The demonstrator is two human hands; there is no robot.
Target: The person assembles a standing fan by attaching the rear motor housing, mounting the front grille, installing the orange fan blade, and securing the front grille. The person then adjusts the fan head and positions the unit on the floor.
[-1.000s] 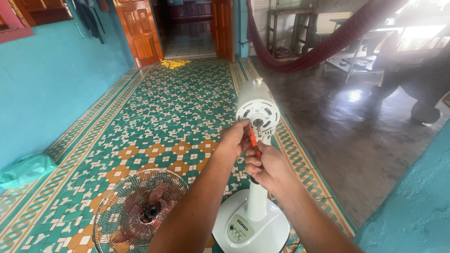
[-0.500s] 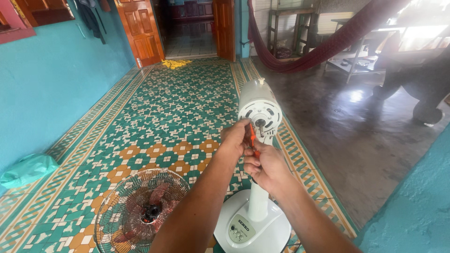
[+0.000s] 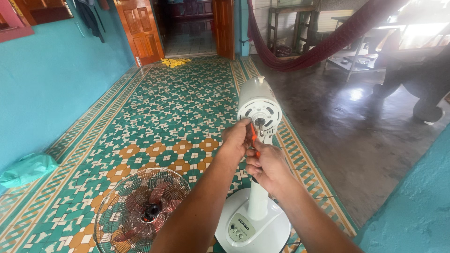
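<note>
1. Down at your lower left, the detached fan grille (image 3: 141, 211) lies flat on the tiled floor (image 3: 154, 107).
2. Your left hand (image 3: 236, 137) pinches the orange screwdriver (image 3: 253, 137) shaft.
3. Your right hand (image 3: 265, 165) grips its handle, tip at the white fan motor head (image 3: 258, 108).
</note>
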